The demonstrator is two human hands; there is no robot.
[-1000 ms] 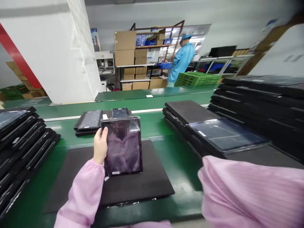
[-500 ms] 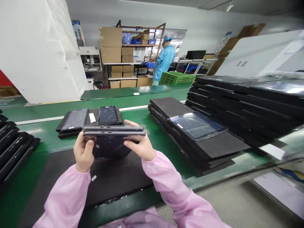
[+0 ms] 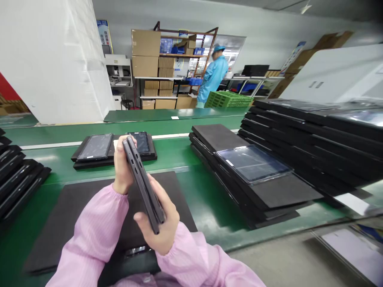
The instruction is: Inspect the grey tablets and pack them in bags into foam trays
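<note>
Holding two tablets (image 3: 139, 181) edge up above the black mat (image 3: 86, 215), you have your left hand (image 3: 122, 167) at their far end and your right hand (image 3: 163, 223) at their near end. Your left fingers are closed around the pair, with the tips showing past the far corner. Your right hand cups the near end from below: its fingers lie along the tablets' right side, while the thumb stands wide, apart from them on the left. The two tablets sit face to face, nearly touching, with small openings along the edges turned up toward you.

The mat lies on the green desk (image 3: 215, 199) in front of you. Beyond the mat, a low pair of tablet screens, a left screen (image 3: 95, 146) and a right screen (image 3: 144, 142), rests on a black pad (image 3: 89, 163). To the right of the mat you have a black stack (image 3: 209, 137) with a larger screen (image 3: 254, 164) on top, and farther right of it a taller stack (image 3: 299, 139). Left of the mat is another pile (image 3: 26, 175). Far beyond the mat stands a person in blue (image 3: 213, 75).
</note>
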